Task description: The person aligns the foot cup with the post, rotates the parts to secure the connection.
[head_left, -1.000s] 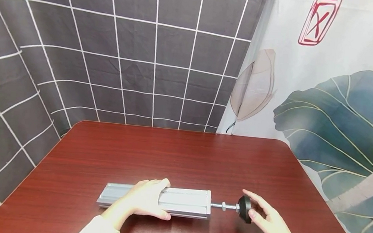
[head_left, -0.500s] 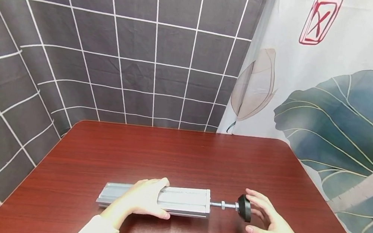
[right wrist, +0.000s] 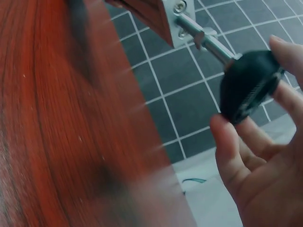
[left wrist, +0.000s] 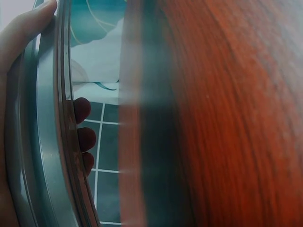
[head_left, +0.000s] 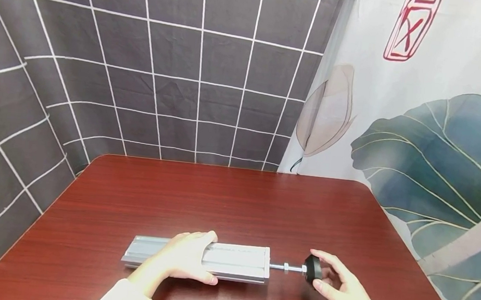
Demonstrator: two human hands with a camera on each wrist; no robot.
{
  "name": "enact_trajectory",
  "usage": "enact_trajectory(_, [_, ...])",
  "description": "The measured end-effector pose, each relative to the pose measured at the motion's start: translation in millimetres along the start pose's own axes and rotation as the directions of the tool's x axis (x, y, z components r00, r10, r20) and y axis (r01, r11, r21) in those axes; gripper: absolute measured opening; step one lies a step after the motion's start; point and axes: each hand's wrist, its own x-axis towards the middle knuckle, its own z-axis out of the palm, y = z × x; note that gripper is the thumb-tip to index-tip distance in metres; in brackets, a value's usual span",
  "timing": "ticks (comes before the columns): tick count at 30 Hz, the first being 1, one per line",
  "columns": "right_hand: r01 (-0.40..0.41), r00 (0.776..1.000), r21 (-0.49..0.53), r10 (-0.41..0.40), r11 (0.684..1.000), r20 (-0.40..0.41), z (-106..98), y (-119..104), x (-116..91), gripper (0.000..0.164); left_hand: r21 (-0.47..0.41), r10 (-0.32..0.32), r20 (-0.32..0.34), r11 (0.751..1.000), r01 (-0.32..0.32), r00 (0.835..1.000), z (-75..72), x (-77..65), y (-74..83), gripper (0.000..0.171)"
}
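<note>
A length of silver aluminium profile (head_left: 238,261) lies crosswise over the near part of the table. My left hand (head_left: 186,257) grips it around the middle, thumb on the near side; in the left wrist view its fingertips (left wrist: 86,139) curl past the profile's edge, above the table. From the profile's right end plate (right wrist: 179,21) sticks out a threaded rod (head_left: 276,266) with a nut (head_left: 286,267) on it. At the rod's end sits a black levelling foot (head_left: 313,269). My right hand (head_left: 346,290) holds this foot by its rim, between thumb and fingers.
Below is a reddish-brown wooden table (head_left: 235,202) with rounded far corners. Behind it hangs a dark grey curtain (head_left: 219,99) with white grid lines. A white curtain with a leaf print (head_left: 448,155) hangs at the right.
Half a second ago my right fingers were spread wider around the levelling foot; now thumb and fingers have closed on its rim again. My left hand keeps its hold on the profile.
</note>
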Motion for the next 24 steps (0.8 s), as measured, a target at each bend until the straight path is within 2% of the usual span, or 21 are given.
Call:
enact_trajectory(6, [-0.027, 0.998, 0.066, 0.030, 0.997, -0.049, 10.2, -1.0, 3.1, 0.045, 0.006, 0.002, -0.004, 1.000, -0.002, 1.000, 1.0, -1.3, -1.4, 0.069])
enact_trajectory(9, [-0.069, 0.996, 0.047, 0.072, 0.996, -0.059, 10.1, -3.6, 5.2, 0.041, 0.019, 0.001, -0.009, 1.000, 0.000, 1.000, 1.9, -1.0, -2.5, 0.069])
enact_trajectory(12, [-0.079, 0.996, 0.031, 0.081, 0.996, -0.045, 8.3, -5.0, 6.6, 0.041, 0.016, 0.001, -0.008, 1.000, -0.001, 1.000, 1.3, -0.7, -2.9, 0.070])
enact_trajectory(17, [-0.010, 1.000, 0.023, 0.010, 1.000, -0.003, 0.9, -3.3, 4.7, 0.058, -0.003, -0.008, -0.009, 1.000, 0.008, 1.000, 0.0, -1.5, -2.2, 0.070])
enact_trajectory(20, [0.031, 0.998, 0.056, -0.034, 0.998, 0.048, -5.2, -1.6, 1.3, 0.071, -0.011, -0.013, -0.011, 1.000, 0.013, 1.000, -0.3, -1.7, -1.3, 0.069])
enact_trajectory(24, [0.152, 0.979, 0.119, -0.165, 0.981, 0.116, -10.1, 2.2, -1.8, 0.075, -0.030, -0.010, -0.008, 1.000, 0.009, 1.000, -0.8, -1.0, 0.1, 0.069])
